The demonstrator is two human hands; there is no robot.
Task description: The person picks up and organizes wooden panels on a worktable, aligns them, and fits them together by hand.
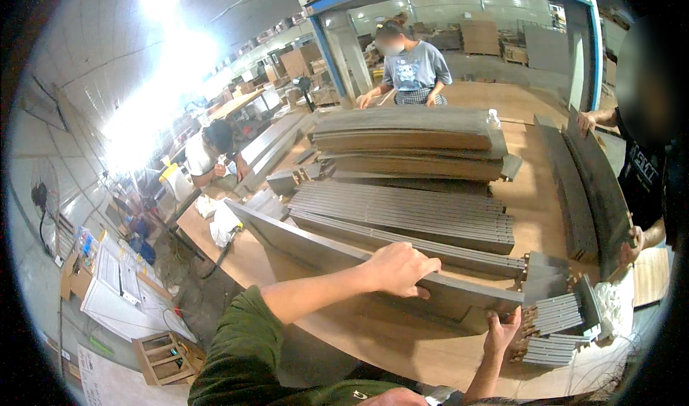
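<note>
A long grey board stands on its edge near the front of the table, running from the left edge toward the right. My left hand grips its top edge right of the middle, fingers bent over it. At the board's right end, my right hand holds the corner between thumb and fingers. Just behind the board lies a row of narrow grey boards packed side by side. Close to my right hand are stacked short grey pieces with small wooden dowel-like pegs at their ends.
A tall pile of grey panels fills the middle of the wooden table, a clear bottle beside it. At right, a co-worker holds a long panel. Other people work at the far side and left. White cloth lies front right.
</note>
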